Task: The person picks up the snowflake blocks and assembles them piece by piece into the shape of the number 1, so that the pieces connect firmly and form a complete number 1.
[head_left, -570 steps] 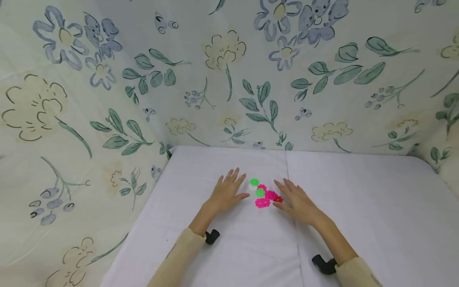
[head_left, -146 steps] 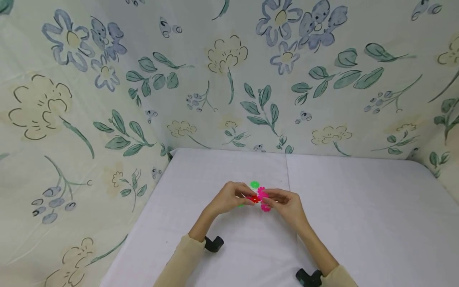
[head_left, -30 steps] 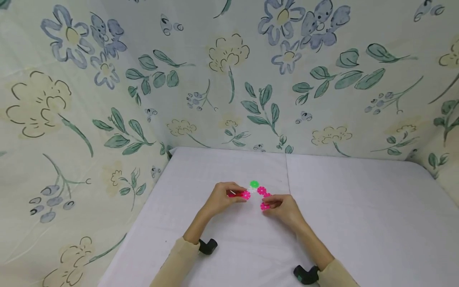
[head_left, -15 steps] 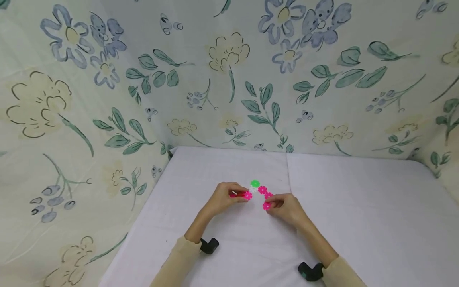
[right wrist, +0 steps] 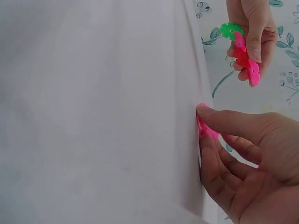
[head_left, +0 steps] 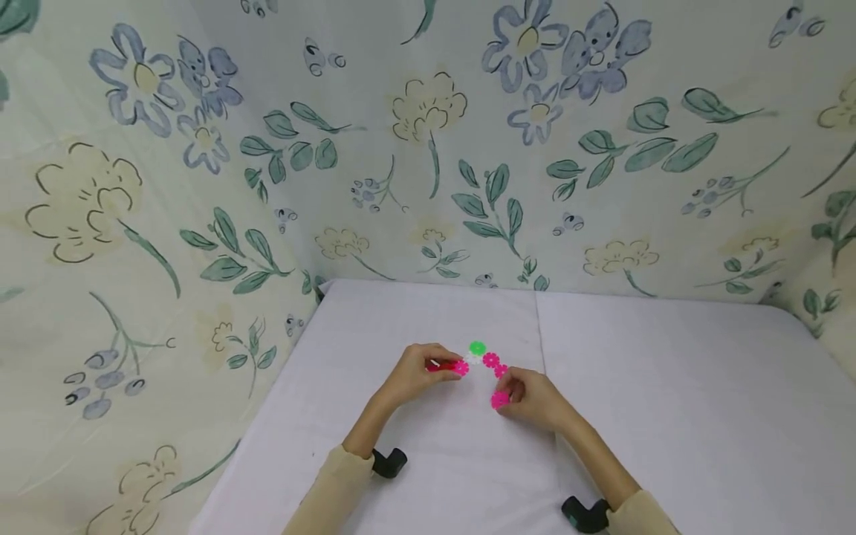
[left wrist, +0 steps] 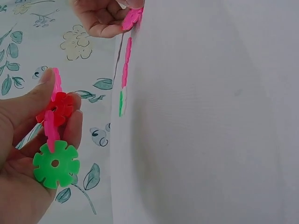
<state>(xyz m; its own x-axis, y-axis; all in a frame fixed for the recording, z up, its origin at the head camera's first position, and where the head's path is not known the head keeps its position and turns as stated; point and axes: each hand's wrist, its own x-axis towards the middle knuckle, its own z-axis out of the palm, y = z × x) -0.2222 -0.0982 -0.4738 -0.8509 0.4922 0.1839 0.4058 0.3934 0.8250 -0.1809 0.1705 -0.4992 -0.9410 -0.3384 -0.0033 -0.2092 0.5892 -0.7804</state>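
Observation:
My left hand (head_left: 411,375), raised over the white-covered table, pinches a short chain of interlocking snowflake discs. In the left wrist view the chain runs from a green disc (left wrist: 56,164) through a pink disc (left wrist: 51,130) and a red disc (left wrist: 58,109) to another pink disc at the thumb. My right hand (head_left: 538,401) pinches a pink disc (head_left: 500,400) at the table surface between thumb and fingers; whether it is one disc or two is unclear. Just beyond the hands lie a green disc (head_left: 477,348), a white disc (head_left: 472,360) and two pink discs (head_left: 491,360).
A white cloth (head_left: 428,475) with a fold line covers the table. Floral fabric (head_left: 428,148) hangs behind and at the sides. Black wrist-worn devices (head_left: 390,463) sit at both forearms.
At first both hands lay spread beside the loose discs. Since then the left hand has gathered a linked chain. Over the last half second the right hand drew a pink disc toward me.

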